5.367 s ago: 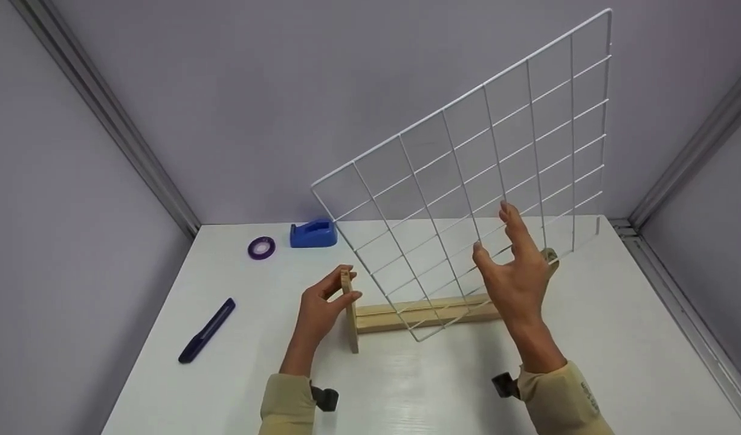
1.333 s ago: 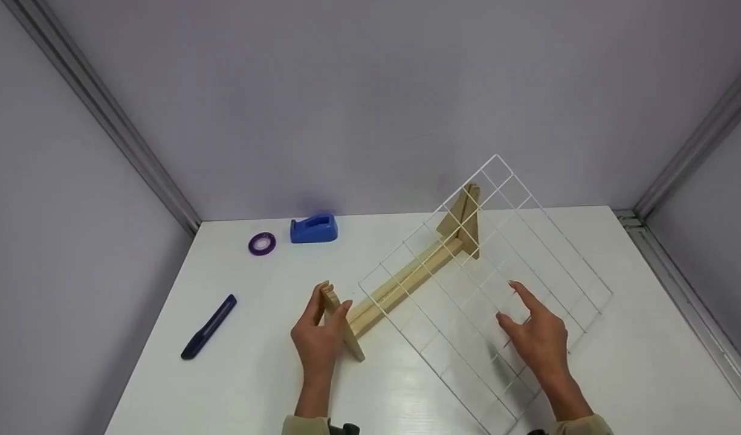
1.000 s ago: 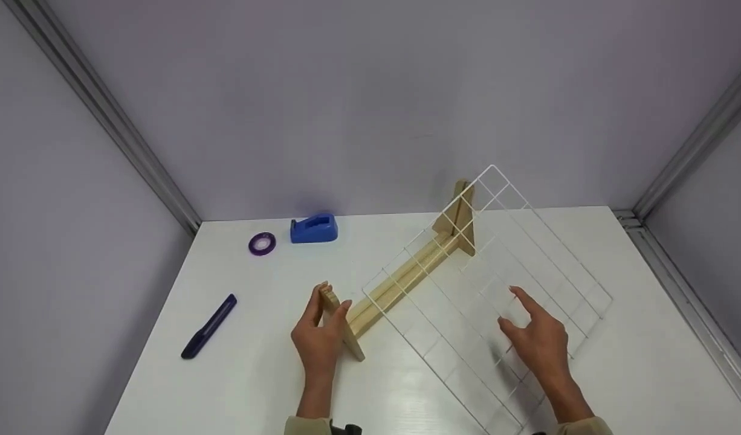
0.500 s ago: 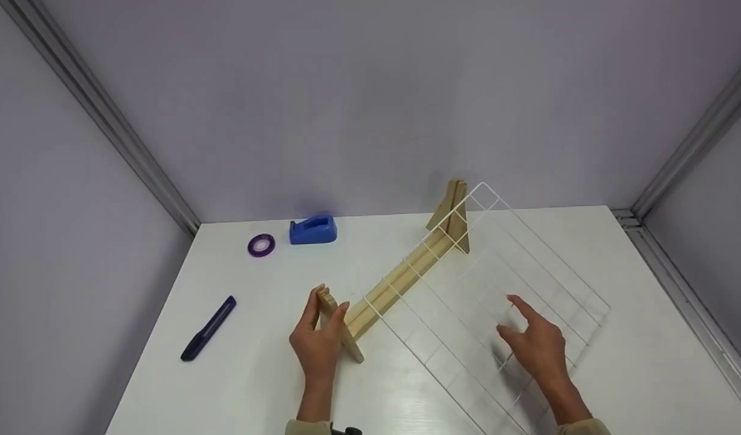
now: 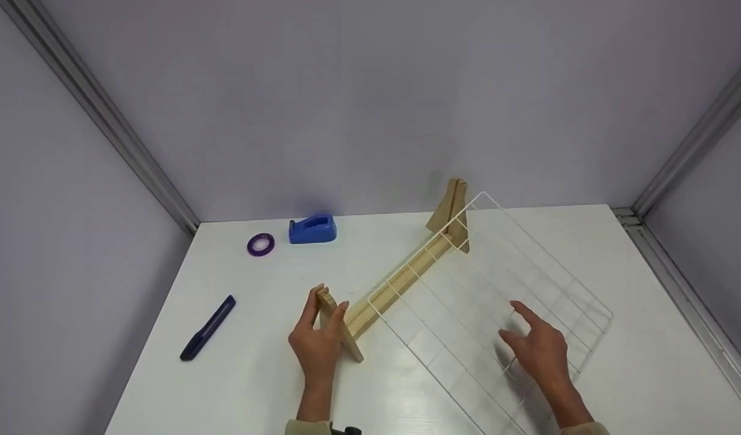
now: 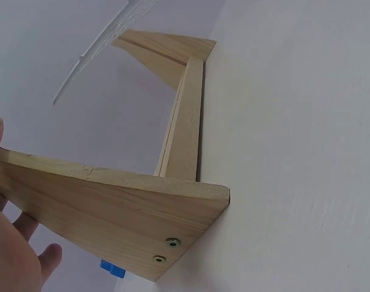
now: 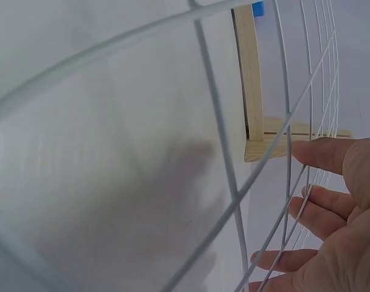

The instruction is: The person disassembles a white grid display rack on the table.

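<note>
No brand, label or lettering reads on anything here. Nearest us, the right hand (image 5: pixel 543 353) lies under the white wire grid (image 5: pixel 497 302), fingers (image 7: pixel 322 204) straight and spread against the wires, nothing curled round them. The grid leans low, its far edge meeting the wooden stand (image 5: pixel 401 281) along the rail; whether it sits in the slot is hard to make out. The left hand (image 5: pixel 316 344) pinches the stand's near end piece, thumb one side, fingers the other. Beyond the stand, leftward on the white table (image 5: pixel 255 386): a dark blue pen-like tool (image 5: pixel 207 329), a purple tape roll (image 5: pixel 260 244) and a blue tape dispenser (image 5: pixel 312 229). Both forearms are cut off by the frame.
</note>
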{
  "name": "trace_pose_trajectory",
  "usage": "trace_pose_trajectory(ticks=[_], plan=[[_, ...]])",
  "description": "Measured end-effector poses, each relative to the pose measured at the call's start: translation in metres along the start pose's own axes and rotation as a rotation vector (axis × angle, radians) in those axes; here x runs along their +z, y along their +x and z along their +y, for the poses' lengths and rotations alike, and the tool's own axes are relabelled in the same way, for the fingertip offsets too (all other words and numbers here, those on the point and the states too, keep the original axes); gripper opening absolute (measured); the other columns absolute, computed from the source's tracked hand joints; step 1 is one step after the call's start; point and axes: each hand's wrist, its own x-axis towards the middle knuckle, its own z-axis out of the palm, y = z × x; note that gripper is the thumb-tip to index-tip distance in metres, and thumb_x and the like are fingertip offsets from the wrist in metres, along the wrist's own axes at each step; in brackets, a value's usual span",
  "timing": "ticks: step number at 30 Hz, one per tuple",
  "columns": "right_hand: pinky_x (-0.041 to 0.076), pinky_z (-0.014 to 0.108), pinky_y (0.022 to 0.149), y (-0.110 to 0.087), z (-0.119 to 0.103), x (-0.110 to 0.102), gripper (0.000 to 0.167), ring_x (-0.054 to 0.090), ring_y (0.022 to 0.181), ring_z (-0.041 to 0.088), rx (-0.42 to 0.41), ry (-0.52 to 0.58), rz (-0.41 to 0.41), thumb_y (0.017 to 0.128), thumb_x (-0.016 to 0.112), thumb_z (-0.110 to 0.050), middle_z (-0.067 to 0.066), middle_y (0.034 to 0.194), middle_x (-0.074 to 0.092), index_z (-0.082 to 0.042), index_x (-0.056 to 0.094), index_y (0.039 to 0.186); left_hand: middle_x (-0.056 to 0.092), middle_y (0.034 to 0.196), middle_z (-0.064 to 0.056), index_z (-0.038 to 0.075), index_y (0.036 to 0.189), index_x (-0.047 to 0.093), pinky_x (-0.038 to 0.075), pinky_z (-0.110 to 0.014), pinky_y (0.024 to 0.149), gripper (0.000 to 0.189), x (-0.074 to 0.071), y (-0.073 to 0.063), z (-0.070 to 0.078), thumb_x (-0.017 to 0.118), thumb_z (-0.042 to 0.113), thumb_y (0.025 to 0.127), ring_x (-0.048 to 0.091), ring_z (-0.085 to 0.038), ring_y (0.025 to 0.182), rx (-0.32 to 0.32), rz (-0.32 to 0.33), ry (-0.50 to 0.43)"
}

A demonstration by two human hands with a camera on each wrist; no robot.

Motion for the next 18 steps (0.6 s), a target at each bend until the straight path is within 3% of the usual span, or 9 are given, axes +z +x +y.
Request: trace_pose_trajectory(ticks=[10, 18], plan=[[0.028, 0.023, 0.044, -0.0016, 0.0063, 0.0033, 0.061, 0.021, 0.048, 0.006, 0.007, -0.002, -0.014, 0.089, 0.077, -0.019, 0.001, 0.056, 0.054, -0.012, 0.056, 0.146, 0.067, 0.134, -0.008, 0.002, 0.138, 0.062, 0.047, -0.041, 0.11, 0.064, -0.0015, -0.0011, -0.0034, 0.087, 0.02, 0.082, 0.06, -0.023, 0.131, 0.024, 0.019, 0.015], [0.028, 0.022, 0.043, -0.0027, 0.0096, 0.0047, 0.061, 0.021, 0.047, 0.006, 0.012, -0.003, -0.034, 0.089, 0.077, -0.018, -0.002, 0.051, 0.049, -0.011, 0.055, 0.146, 0.069, 0.132, -0.005, 0.004, 0.137, 0.063, 0.046, -0.037, 0.111, 0.063, -0.0036, -0.0022, -0.0048, 0.087, 0.02, 0.081, 0.061, -0.019, 0.13, 0.034, 0.048, -0.002]])
